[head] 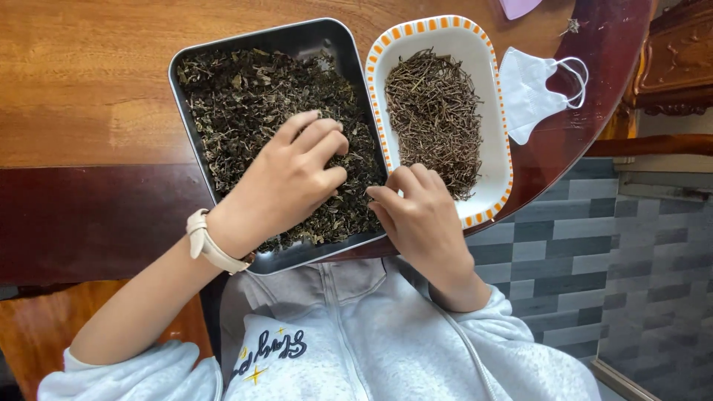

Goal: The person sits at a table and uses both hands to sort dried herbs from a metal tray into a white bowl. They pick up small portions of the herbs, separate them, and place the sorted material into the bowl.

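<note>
Two trays overhang the tabletop (89, 82) edge: your left hand (286, 182) presses curled fingers into dried leaves (245, 104) in the dark tray (312, 33), your right hand (420, 215), loosely curled, apparently empty, touches the white tray (445, 28); leaning harder could tip both.

Round wooden table (89, 74), glossy, warm brown with a darker red band along its near edge. Floor (631, 252) at right: grey rectangular tiles in mixed shades. Carved dark wooden furniture (679, 59) far right. Even daylight, soft reflections.

Lt grey zip hoodie (386, 349), sleeves pushed up; cream wristband (210, 243), left wrist.
</note>
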